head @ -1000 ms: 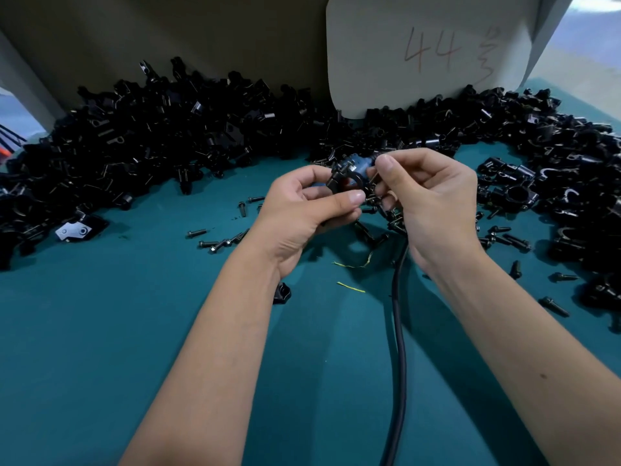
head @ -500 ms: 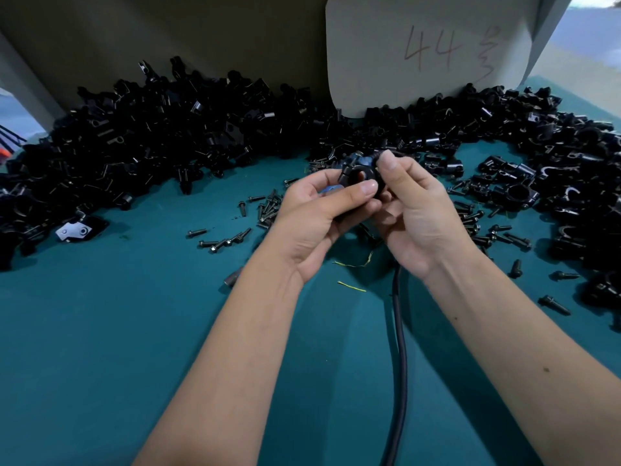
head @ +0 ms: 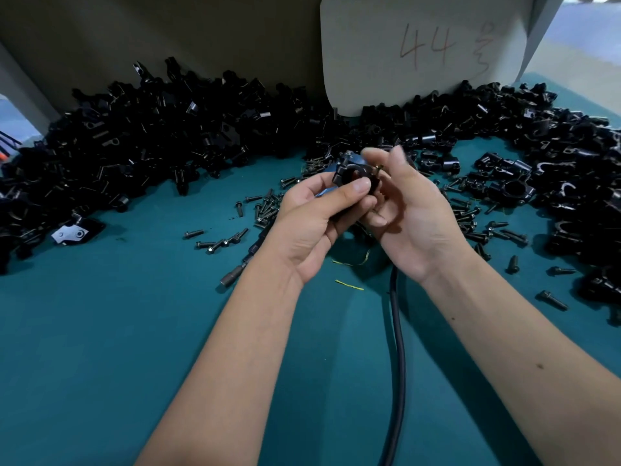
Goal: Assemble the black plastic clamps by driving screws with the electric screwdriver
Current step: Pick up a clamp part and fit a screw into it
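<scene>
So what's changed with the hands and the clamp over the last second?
Both hands came slightly nearer. The left hand turned the black clamp so its round opening shows. The right hand now pinches a screw at the clamp's side. The cable and parts pile stayed put.

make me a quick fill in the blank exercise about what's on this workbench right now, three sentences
1. The left hand grips a black ____ with a round hole.
2. The number written on the cardboard sheet is ____.
3. Loose screws lie on a ____ coloured table.

Missing words: clamp; 44; teal
</scene>
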### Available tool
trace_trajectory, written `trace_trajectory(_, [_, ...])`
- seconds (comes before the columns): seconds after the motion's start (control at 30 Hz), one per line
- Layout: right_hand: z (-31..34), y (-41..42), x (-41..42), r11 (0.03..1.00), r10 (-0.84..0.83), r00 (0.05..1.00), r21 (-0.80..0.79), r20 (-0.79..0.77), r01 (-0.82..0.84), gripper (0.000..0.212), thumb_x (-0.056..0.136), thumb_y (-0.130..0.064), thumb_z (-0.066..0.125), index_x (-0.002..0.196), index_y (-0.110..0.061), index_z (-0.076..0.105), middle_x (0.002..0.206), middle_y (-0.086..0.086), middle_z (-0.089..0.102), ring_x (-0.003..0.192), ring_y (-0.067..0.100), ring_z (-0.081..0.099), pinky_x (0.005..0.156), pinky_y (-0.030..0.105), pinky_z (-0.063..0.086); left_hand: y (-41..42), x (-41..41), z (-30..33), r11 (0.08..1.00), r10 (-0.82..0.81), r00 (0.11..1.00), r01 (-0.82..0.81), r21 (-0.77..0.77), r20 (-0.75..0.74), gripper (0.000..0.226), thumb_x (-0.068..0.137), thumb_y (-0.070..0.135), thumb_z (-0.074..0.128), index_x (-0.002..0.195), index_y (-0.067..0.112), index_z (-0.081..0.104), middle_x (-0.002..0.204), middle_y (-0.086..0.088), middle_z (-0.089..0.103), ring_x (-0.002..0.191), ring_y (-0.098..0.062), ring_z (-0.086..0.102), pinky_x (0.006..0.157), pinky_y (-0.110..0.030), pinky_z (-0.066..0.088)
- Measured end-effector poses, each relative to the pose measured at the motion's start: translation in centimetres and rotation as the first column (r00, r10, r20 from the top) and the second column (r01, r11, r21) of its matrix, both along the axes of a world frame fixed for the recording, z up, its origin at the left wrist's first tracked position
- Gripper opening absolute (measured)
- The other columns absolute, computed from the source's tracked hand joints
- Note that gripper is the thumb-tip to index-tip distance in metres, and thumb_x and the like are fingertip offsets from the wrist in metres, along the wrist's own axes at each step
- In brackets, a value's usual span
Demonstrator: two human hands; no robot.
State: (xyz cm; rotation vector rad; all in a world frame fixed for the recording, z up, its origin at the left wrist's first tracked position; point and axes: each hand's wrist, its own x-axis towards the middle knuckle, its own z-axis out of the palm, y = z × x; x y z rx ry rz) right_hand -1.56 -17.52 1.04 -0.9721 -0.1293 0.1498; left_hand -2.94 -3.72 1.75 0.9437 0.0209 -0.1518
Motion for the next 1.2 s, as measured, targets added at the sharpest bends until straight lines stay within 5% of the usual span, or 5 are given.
trace_trajectory(0.17, [-0.2,0.4,0.0,0.998,-0.052,0.999,-0.033,-0.01,0.052,0.018,0.084,-0.033,0.074,0.072,-0.023,0.064,0.079,0.001,0.064,0.053,0.005,0.049,0.044,0.016,0.036,0.1,-0.1,-0.1,0.999,-0.011,1.0,0.01,0.039,0.018,0.029,0.078,0.001,0.077,0.104,0.0,0.064,0.085,-0.009,0.075,0.074,-0.016,0.074,0.072,-0.021,0.06])
trace_trajectory(0.57, [-0.5,0.3,-0.2,0.999,-0.031,0.999,0.013,-0.028,0.031,0.018,0.089,-0.036,0.069,0.092,-0.022,0.079,0.089,0.002,0.072,0.061,0.007,0.055,0.054,0.019,0.044,0.1,0.0,-0.2,0.998,0.012,1.0,-0.012,0.057,0.014,0.02,0.083,-0.003,0.075,0.099,0.003,0.065,0.083,-0.009,0.074,0.072,-0.017,0.074,0.071,-0.021,0.06])
trace_trajectory(0.73, [-0.6,0.8,-0.1,0.987,-0.152,0.984,-0.06,-0.091,0.147,0.028,0.083,-0.03,0.079,0.067,-0.023,0.057,0.087,0.014,0.064,0.069,0.023,0.056,0.051,0.021,0.04,0.1,-0.1,-0.5,0.991,0.004,1.0,-0.008,0.132,0.03,0.023,0.084,-0.005,0.076,0.099,0.005,0.061,0.089,-0.015,0.07,0.072,-0.019,0.074,0.072,-0.024,0.061])
trace_trajectory(0.93, [-0.8,1.2,-0.3,0.961,-0.151,0.987,-0.223,0.063,0.161,0.015,0.1,-0.029,0.066,0.107,-0.021,0.078,0.103,0.007,0.072,0.091,0.024,0.064,0.068,0.028,0.05,0.7,0.4,-1.0,0.901,0.077,0.984,-0.137,0.412,0.16,0.033,0.078,-0.005,0.083,0.089,0.017,0.062,0.088,-0.025,0.074,0.078,-0.036,0.076,0.08,-0.041,0.064])
trace_trajectory(1.2, [-1.2,0.9,0.2,0.942,-0.223,0.97,-0.235,0.093,0.239,0.007,0.091,-0.017,0.077,0.097,-0.017,0.081,0.111,0.021,0.075,0.117,0.052,0.062,0.099,0.075,0.043,2.1,0.6,-1.1,0.884,0.019,0.972,-0.125,0.45,0.233,0.008,0.092,0.0,0.074,0.095,0.0,0.066,0.083,-0.015,0.074,0.08,-0.028,0.076,0.078,-0.042,0.064])
